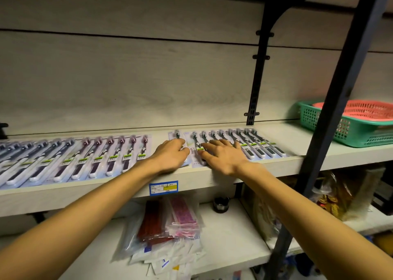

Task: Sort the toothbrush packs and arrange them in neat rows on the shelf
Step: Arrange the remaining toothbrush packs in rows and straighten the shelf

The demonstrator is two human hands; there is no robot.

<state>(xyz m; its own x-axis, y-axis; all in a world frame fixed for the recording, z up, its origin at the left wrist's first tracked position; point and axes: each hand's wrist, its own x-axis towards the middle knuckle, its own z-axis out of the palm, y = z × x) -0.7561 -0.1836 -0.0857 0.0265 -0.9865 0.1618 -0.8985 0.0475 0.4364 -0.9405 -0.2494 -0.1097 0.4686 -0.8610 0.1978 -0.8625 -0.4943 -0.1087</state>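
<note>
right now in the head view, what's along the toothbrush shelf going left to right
dark-blue packs → maroon packs → left hand → right hand → dark packs → green basket
</note>
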